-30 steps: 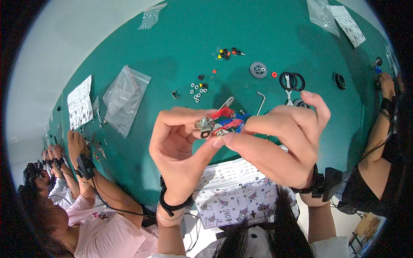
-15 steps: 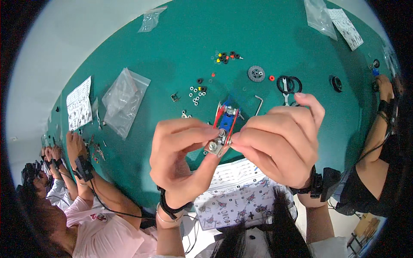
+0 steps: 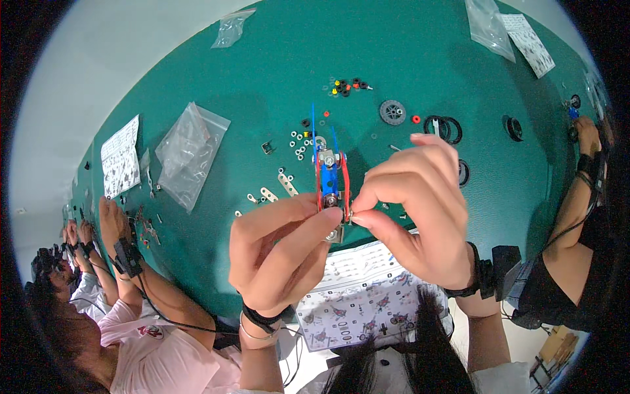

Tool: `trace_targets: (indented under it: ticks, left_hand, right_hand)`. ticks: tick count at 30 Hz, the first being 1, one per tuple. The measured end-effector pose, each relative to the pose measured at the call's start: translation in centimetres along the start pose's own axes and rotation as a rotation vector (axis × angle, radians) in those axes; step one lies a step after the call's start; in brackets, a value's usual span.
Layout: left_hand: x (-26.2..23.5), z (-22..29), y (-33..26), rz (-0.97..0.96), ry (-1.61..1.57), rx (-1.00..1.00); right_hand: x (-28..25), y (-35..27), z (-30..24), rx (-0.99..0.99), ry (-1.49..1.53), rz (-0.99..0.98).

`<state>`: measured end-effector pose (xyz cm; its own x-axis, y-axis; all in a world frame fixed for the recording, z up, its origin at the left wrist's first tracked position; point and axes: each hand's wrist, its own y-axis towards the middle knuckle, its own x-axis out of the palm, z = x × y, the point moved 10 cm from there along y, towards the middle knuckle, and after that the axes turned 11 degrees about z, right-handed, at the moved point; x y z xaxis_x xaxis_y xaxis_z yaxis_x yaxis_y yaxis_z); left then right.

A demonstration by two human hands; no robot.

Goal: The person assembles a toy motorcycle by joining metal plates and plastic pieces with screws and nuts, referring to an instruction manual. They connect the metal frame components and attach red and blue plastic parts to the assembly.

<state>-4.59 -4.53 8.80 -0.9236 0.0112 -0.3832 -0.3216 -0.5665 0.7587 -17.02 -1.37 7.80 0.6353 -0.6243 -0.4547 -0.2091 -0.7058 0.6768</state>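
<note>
Left hand [image 3: 279, 253] pinches model [image 3: 330, 180] base; right hand [image 3: 410, 203] closed on tiny fastener beside model; best steady both above worktop [image 3: 197, 72]; turn gently.

I see a clear plastic bag [image 3: 189, 152] left of centre, another [image 3: 231, 27] far left, a third [image 3: 487, 26] far right; white printed sheets lie left [image 3: 120, 156], far right [image 3: 529, 43] and near [image 3: 364, 295].

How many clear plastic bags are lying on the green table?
3. One clear plastic bag lies left of the small parts, one at the table's far left edge, one at the far right by a printed sheet. Others may be out of view.
</note>
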Motion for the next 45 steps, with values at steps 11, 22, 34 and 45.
trace_targets:
  ticks: [11,22,34,45]
  left_hand:
    - [-0.2,-1.1,0.4,-0.031,-0.111,-0.098]
    - [-0.2,-0.2,0.1,-0.011,-0.008,-0.038]
    - [-0.8,0.3,0.2,0.08,0.041,0.025]
    - [0.4,-2.1,0.4,-0.043,-0.001,-0.132]
  right_hand:
    - [-0.5,-0.4,-2.1,-0.229,-0.035,0.083]
    - [0.5,-0.4,-0.7,-0.132,0.131,0.011]
    - [3.5,-2.3,3.0,0.608,0.688,-0.16]
    - [0.8,0.3,-0.4,-0.084,-0.011,-0.027]
